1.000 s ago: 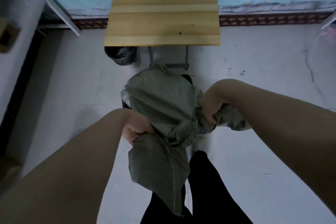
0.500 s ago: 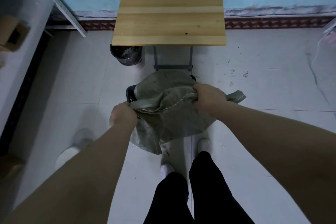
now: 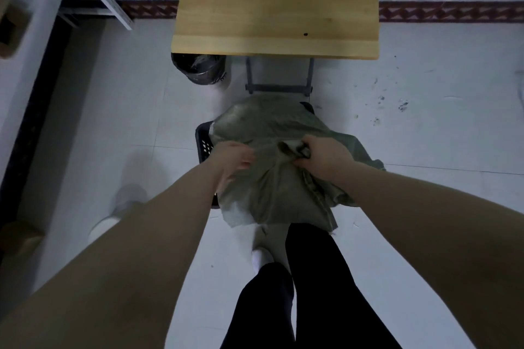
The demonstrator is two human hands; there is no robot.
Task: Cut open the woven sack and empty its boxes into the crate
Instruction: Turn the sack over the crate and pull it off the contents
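Seemingly emptied, the sack [image 3: 272,178] drapes the crate [image 3: 204,144] at center, right hand [image 3: 326,157] pinching it, left hand [image 3: 235,159] spread on it.

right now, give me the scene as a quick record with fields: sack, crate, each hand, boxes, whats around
sack: grey-green woven sack, limp and crumpled, draped over the crate
crate: dark plastic crate on the floor, mostly covered; only its left wall and a far corner show
left hand: left hand on the sack's left side, grip blurred
right hand: right hand closed on a bunched fold of the sack
boxes: none visible
around: wooden table beyond the crate, black bin under its left corner
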